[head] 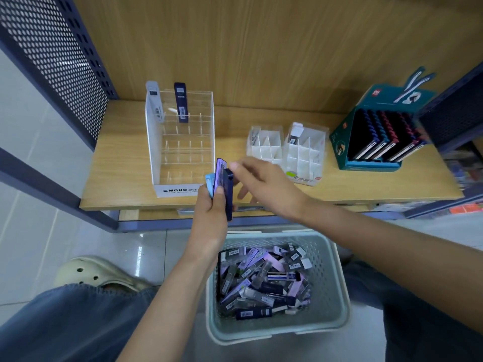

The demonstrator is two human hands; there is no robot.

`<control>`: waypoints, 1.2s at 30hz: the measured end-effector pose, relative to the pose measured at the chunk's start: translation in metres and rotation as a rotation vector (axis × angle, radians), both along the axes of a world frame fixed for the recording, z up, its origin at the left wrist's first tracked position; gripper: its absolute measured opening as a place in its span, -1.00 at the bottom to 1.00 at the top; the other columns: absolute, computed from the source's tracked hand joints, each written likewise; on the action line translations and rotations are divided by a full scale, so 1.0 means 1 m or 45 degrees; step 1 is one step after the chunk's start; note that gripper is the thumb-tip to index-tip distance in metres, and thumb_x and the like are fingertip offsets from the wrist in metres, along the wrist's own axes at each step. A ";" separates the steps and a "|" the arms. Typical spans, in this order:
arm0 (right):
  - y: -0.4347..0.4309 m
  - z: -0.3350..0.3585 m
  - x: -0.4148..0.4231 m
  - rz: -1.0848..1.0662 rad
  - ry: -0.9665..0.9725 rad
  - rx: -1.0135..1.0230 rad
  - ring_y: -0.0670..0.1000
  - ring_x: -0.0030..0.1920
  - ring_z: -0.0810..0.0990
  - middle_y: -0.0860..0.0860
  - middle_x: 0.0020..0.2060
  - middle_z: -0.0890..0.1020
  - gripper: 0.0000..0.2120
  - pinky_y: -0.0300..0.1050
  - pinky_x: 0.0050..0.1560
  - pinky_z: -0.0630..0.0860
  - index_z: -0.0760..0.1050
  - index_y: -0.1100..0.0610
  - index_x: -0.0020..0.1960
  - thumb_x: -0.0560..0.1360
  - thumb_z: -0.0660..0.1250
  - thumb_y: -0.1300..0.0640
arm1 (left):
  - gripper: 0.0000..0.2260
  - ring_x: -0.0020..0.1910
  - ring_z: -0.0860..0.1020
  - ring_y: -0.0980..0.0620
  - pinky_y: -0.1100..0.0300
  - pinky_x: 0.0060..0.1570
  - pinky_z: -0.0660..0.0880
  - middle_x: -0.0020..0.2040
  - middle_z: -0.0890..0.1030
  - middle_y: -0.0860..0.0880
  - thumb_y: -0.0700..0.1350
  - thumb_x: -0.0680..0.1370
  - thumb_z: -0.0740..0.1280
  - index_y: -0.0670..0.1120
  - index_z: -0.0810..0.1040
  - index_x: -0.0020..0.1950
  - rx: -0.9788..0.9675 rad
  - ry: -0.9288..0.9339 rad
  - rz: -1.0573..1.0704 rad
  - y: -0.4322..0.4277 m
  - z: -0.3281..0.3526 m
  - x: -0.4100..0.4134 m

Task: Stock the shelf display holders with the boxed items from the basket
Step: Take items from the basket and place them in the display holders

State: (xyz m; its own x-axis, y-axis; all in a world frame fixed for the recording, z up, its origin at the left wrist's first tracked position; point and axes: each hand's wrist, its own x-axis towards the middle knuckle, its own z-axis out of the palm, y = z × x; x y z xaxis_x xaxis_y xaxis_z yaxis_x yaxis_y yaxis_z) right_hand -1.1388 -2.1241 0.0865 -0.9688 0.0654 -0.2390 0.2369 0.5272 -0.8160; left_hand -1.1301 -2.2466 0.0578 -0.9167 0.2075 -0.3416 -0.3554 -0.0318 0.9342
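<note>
The white front strip (pixel 180 190) of the clear acrylic tiered display holder (pixel 183 142) reads "MONO" and then "grap", the rest hidden, while print on the white divider tray (pixel 304 155) and the teal carton (pixel 339 152) is too small to read.

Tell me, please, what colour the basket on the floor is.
The basket is pale grey-green; the head view, the only one, shows it best.
</note>
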 end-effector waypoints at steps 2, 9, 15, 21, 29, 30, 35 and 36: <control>-0.007 0.004 0.013 -0.024 -0.037 -0.214 -0.04 -0.29 0.58 0.03 -0.15 0.61 -0.64 -0.08 -0.25 0.59 0.54 0.23 0.00 0.61 0.12 -0.03 | -0.82 -0.03 0.51 0.01 0.15 0.02 0.43 0.03 0.55 -0.05 -0.11 0.67 0.04 0.00 0.43 0.10 -0.041 0.024 -0.011 0.000 0.002 0.004; -0.024 0.007 0.037 0.132 0.126 -0.189 -0.14 -0.16 0.55 -0.20 -0.22 0.58 -0.88 -0.25 -0.05 0.54 0.50 -0.06 -0.04 0.54 0.30 0.17 | -0.83 -0.01 0.50 0.07 0.26 0.01 0.43 -0.04 0.54 0.01 -0.11 0.66 0.05 -0.13 0.39 0.11 -0.038 0.030 0.054 -0.013 0.019 0.012; -0.035 0.032 0.030 -0.025 0.076 -0.519 -0.07 -0.26 0.60 -0.03 -0.20 0.51 -0.82 -0.22 -0.20 0.57 0.45 0.04 0.06 0.64 0.07 0.16 | -0.84 -0.34 0.49 0.05 0.23 -0.24 0.48 -0.24 0.44 -0.02 -0.16 0.65 0.07 -0.02 0.37 -0.09 -0.111 0.134 0.108 -0.052 0.046 0.007; -0.037 0.034 -0.009 -0.047 0.085 -0.190 -0.16 -0.52 0.33 -0.06 -0.31 0.56 -0.91 -0.33 -0.46 0.26 0.33 0.04 -0.07 0.62 0.14 0.13 | -0.88 -0.32 0.49 0.07 0.46 -0.42 0.43 -0.20 0.47 0.00 -0.16 0.65 0.08 -0.11 0.39 0.04 -0.223 0.271 0.127 -0.101 0.071 -0.010; -0.037 0.040 -0.101 -0.289 0.383 0.200 -0.08 -0.35 0.54 0.01 -0.24 0.56 -0.83 -0.36 -0.35 0.50 0.45 0.15 -0.06 0.44 0.43 0.20 | -0.86 -0.33 0.47 0.12 0.43 -0.35 0.45 -0.19 0.47 0.05 -0.14 0.65 0.08 0.00 0.40 -0.02 -0.164 0.303 0.136 -0.118 0.078 -0.022; -0.036 0.037 -0.112 -0.285 0.396 0.237 0.01 -0.28 0.58 0.05 -0.19 0.57 -0.84 -0.26 -0.24 0.57 0.45 0.16 -0.05 0.45 0.42 0.21 | -0.87 -0.33 0.47 0.13 0.44 -0.35 0.44 -0.19 0.47 0.05 -0.13 0.65 0.08 -0.03 0.41 0.02 -0.151 0.312 0.144 -0.119 0.080 -0.024; -0.040 0.017 -0.148 -0.163 0.298 0.489 0.19 0.00 0.56 0.22 0.06 0.56 -0.82 0.10 0.07 0.50 0.39 0.26 0.17 0.59 0.14 0.27 | -0.85 -0.31 0.47 0.11 0.49 -0.38 0.41 -0.20 0.47 0.05 -0.13 0.65 0.07 -0.06 0.40 0.12 -0.057 0.344 0.196 -0.127 0.091 -0.042; -0.042 0.014 -0.151 -0.130 0.290 0.527 0.17 -0.03 0.55 0.23 0.05 0.55 -0.82 0.08 0.03 0.51 0.38 0.26 0.17 0.59 0.12 0.28 | -0.85 -0.32 0.47 0.12 0.49 -0.39 0.41 -0.20 0.47 0.05 -0.12 0.65 0.07 -0.05 0.40 0.12 -0.036 0.341 0.202 -0.128 0.093 -0.045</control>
State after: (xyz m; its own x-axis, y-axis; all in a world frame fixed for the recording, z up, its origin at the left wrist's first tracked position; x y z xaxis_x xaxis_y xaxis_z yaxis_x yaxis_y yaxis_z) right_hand -1.2895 -2.1661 0.1009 -0.9771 0.2079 0.0444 0.1443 0.8019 -0.5797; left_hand -1.1749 -2.3745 0.1505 -0.9950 0.0486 -0.0873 -0.0893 -0.0398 0.9952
